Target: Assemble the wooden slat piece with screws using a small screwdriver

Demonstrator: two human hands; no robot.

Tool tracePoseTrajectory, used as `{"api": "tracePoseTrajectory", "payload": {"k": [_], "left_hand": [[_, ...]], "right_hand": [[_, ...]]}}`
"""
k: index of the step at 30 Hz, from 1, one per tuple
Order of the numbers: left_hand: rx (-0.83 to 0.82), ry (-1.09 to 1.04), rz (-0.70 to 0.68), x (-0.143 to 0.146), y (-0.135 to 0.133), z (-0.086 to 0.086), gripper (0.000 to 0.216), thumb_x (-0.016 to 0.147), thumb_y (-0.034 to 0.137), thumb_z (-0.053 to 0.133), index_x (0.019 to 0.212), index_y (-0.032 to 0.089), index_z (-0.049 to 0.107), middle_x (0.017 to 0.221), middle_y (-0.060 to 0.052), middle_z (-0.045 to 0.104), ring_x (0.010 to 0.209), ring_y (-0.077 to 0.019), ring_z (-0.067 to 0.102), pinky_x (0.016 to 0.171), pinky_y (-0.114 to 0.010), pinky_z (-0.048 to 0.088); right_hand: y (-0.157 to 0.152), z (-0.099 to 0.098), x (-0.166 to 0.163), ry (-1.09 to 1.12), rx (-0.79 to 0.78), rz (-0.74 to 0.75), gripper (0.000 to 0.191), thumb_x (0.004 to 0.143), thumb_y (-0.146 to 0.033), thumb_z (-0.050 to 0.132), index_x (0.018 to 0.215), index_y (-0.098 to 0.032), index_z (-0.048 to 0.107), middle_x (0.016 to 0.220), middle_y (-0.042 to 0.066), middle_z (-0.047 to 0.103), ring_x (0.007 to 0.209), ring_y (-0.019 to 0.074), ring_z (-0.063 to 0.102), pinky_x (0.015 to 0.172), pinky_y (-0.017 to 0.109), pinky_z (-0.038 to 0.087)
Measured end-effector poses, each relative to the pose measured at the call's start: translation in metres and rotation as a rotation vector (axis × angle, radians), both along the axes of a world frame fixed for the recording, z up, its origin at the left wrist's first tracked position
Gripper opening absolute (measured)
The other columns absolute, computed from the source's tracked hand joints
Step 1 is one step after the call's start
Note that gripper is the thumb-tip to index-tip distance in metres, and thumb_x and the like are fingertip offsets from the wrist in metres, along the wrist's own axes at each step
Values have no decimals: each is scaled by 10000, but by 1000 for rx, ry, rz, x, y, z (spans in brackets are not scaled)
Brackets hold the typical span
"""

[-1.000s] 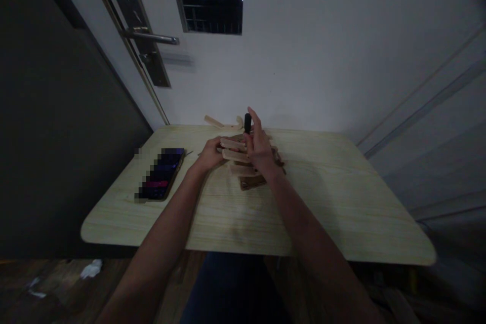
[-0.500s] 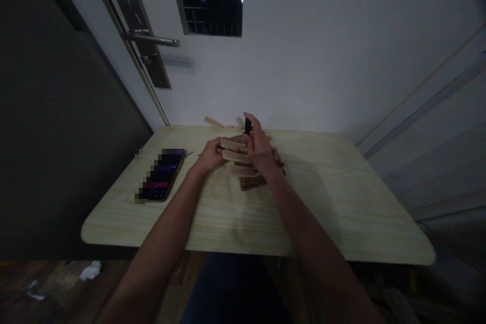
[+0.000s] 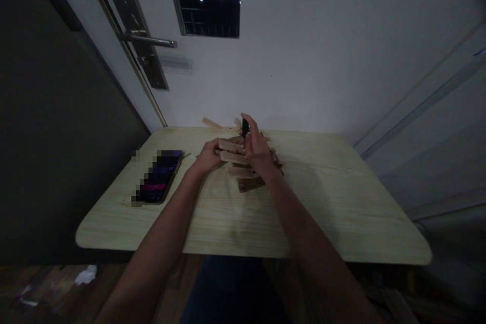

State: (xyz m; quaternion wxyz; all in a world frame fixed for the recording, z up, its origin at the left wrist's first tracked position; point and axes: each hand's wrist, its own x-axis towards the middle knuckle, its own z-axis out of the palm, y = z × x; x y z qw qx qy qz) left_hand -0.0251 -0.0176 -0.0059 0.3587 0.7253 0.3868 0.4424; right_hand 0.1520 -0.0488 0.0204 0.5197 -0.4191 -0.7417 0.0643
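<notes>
On the table lies a slatted wooden assembly (image 3: 233,158), pale strips laid across browner pieces below. My left hand (image 3: 210,156) is closed on its left edge, the fingertips partly hidden by the strips. Upright over the assembly stands a screwdriver with a black handle (image 3: 245,126). My right hand (image 3: 259,153) grips that handle, forefinger near its top and thumb beside it. The tip of the screwdriver is out of sight among the strips. Just behind, a pale curved wooden piece (image 3: 238,125) and a straight strip (image 3: 211,123) rest near the wall.
A phone (image 3: 161,177) with its screen lit lies at the left of the wood-grain table (image 3: 341,202). Close to it is a thin dark rod (image 3: 187,155). A white door with a metal handle (image 3: 152,40) rises behind the table. Crumpled white paper (image 3: 86,275) lies on the floor.
The whole view has shifted slightly. My right fingers have changed position a little around the screwdriver handle. My left hand stays on the wooden assembly.
</notes>
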Motion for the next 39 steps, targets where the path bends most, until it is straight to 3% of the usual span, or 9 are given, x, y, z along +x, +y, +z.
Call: {"api": "tracePoseTrajectory", "payload": {"k": [5,8,15,18,22,27,31,39], "left_hand": [[22,13,-10,0,-2,3,339,640,375,768,879,139,719,912,-73,741,811,-213,671,743,-322,519],[29,21,-17,0,-3,4,299,666,373,753,856,145,720,914,-71,740,821,-207,670,755,-317,519],[18,7,-15,-1,-1,1,306,643,333,764,872,134,721,912,-70,742,814,-203,674,757,-315,525],[4,3,-9,0,-2,3,316,646,328,764,894,136,723,904,-72,746,820,-210,679,760,-325,533],[-4,-14,-17,2,-5,7,295,644,316,764,878,141,725,901,-74,753,811,-207,685,779,-330,538],[-14,1,3,1,-3,4,329,624,340,773,875,135,719,903,-73,755,793,-205,683,747,-319,535],[-8,16,18,0,-2,3,347,621,361,775,872,128,714,905,-75,754,806,-214,685,755,-326,534],[-19,-31,-20,3,-5,7,344,637,357,777,904,146,722,909,-70,761,829,-226,697,786,-349,547]], "right_hand": [[-3,2,-1,-2,-16,-25,453,1003,-278,322,1455,-247,337,1388,67,561,1148,185,611,1010,353,512],[-1,-1,0,-5,1,-17,469,997,-262,329,1465,-254,319,1441,70,504,1185,189,592,1047,371,494],[3,-3,-1,-10,69,-43,484,977,-262,365,1458,-225,329,1438,96,492,1367,236,439,1126,490,415],[0,-1,-2,23,65,-20,464,994,-237,299,1455,-192,325,1455,102,485,1355,215,452,1144,454,399],[1,0,-1,18,8,-12,459,990,-235,305,1449,-239,330,1430,64,513,1270,194,527,1099,393,448],[4,-3,-1,34,23,-26,472,942,-214,388,1414,-234,392,1375,90,535,1272,228,518,1078,433,459],[3,-2,-2,23,43,-30,465,968,-249,350,1431,-209,373,1406,108,511,1306,234,484,1102,474,426],[0,-1,-1,62,8,13,452,1016,-337,264,1451,-228,318,1437,83,501,1242,203,544,1068,401,469]]}}
